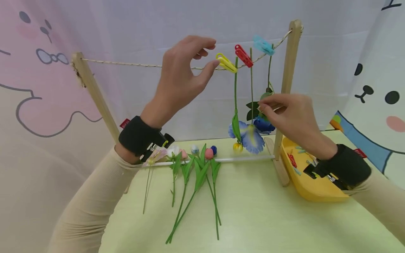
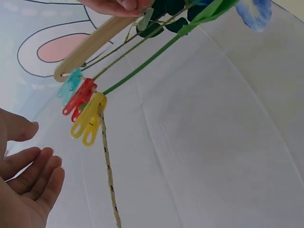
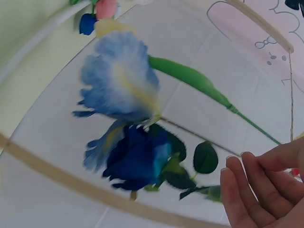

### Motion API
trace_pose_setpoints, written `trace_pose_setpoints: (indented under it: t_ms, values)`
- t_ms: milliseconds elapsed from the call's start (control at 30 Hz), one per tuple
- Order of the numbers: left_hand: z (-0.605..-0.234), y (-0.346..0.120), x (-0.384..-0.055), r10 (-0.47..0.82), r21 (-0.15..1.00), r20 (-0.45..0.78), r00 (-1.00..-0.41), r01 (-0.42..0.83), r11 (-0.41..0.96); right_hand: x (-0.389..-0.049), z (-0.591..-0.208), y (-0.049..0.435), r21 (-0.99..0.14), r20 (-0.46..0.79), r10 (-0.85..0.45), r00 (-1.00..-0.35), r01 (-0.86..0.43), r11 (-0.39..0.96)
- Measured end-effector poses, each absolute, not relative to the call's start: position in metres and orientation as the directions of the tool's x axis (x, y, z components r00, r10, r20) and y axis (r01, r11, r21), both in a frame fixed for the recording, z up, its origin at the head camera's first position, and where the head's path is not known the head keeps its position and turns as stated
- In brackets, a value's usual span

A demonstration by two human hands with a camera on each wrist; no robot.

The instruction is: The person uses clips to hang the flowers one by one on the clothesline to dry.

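Observation:
My left hand (image 1: 180, 70) is raised beside the yellow clothespin (image 1: 226, 63), thumb and fingers apart, holding nothing. That clothespin fixes the stem of a hanging yellow tulip (image 1: 237, 147) to the rope (image 1: 126, 64). To its right, a red clothespin (image 1: 243, 56) and a light-blue clothespin (image 1: 263, 45) hold up a blue iris (image 1: 253, 140) and a dark blue rose (image 1: 265, 125), all heads down. My right hand (image 1: 292, 114) is beside the rose's leaves (image 3: 205, 157), thumb and fingertips close together. No held thing shows between them in the right wrist view.
Wooden posts (image 1: 289, 59) carry the rope, with a white bar (image 1: 250, 159) low between them. Several artificial flowers, including a pink tulip (image 1: 209, 153), lie on the pale table (image 1: 253, 211). A yellow tray (image 1: 316, 191) with clothespins stands at right.

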State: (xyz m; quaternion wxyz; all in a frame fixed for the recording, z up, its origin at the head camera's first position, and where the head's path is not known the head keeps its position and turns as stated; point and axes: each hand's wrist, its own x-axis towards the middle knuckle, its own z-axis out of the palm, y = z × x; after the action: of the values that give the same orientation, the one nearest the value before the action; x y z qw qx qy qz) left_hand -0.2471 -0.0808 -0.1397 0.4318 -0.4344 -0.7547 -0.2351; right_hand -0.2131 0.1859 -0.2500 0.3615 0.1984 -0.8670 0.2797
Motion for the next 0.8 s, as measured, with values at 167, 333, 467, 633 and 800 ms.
trace_pose_setpoints:
  t_ms: [167,333,467,633,800]
  values:
    - [-0.160,-0.089,-0.224,0.389,-0.103,0.918,-0.074,0.903,0.417,-0.204,-0.262,0.210,-0.329,0.688,-0.156,-0.709,-0.496,0.804]
    - [-0.193,-0.097,-0.209,0.351,-0.056,0.932,-0.084,0.927,0.371,-0.200,-0.278,0.235,-0.318,0.603,-0.159,-0.782,-0.419,0.851]
    - [-0.230,-0.105,-0.209,0.353,0.035,0.920,-0.172,0.931,0.363,-0.199,-0.293,0.249,-0.329,0.506,-0.146,-0.850,-0.347,0.878]
    - [-0.278,-0.115,-0.208,0.381,0.162,0.868,-0.319,0.906,0.390,-0.197,-0.316,0.263,-0.323,0.351,-0.180,-0.919,-0.299,0.898]
    - [-0.314,-0.124,-0.206,0.395,0.254,0.810,-0.434,0.866,0.432,-0.201,-0.334,0.273,-0.306,0.236,-0.215,-0.948,-0.282,0.909]
